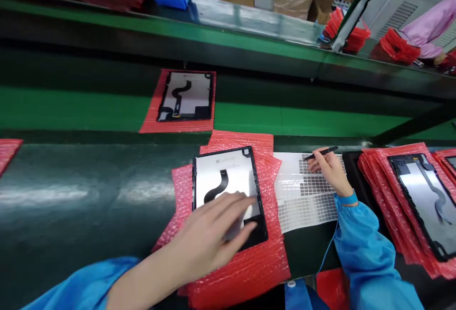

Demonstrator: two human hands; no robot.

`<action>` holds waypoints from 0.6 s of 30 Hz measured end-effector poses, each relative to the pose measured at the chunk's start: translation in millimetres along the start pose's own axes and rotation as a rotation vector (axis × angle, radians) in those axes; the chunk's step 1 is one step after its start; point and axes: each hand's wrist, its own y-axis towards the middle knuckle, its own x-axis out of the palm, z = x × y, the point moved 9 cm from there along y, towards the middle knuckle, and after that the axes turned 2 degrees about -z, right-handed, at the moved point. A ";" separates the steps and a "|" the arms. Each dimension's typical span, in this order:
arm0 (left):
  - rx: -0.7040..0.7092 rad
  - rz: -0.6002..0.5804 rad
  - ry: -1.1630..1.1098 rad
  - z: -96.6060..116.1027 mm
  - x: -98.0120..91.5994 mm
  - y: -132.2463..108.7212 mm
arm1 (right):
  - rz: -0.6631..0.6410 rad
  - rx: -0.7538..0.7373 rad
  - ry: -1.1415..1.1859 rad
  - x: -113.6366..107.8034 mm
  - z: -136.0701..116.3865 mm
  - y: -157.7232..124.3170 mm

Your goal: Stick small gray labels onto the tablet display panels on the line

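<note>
In the head view, my left hand (220, 227) is open, fingers spread and blurred, over the lower part of a black-framed display panel (240, 174); I cannot tell whether it touches. The panel lies silvery back up on a stack of red bubble-wrap bags (245, 272) at the front edge of the tabletop (89, 196). The bags sit askew and seem to overhang that edge, so a hard push could make them slide and tip the panel. My fingers could also snag or crease the black flex cable (223, 179), which curves just beside them. My right hand (331, 170) pinches black tweezers (329, 150) above the sheets of small grey squares (317, 186), right of the bags. A careless tip could tear a square or lift two, and my blue wrist cord (327, 250) could catch the sheets' near corner.
</note>
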 end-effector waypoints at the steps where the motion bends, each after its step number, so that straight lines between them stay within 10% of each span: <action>1: 0.094 -0.074 0.015 13.1 17.6 18.7 | -0.012 0.005 -0.009 0.3 2.8 3.6; 5: 0.329 -0.278 0.207 34.5 90.6 83.0 | -0.035 0.024 -0.016 3.5 9.7 11.1; 9: 0.248 -0.381 0.470 14.5 138.6 119.5 | -0.047 0.025 -0.001 4.9 12.0 10.7; 18: 0.227 -0.414 0.552 8.1 145.9 119.7 | -0.041 0.063 0.053 8.5 11.6 10.1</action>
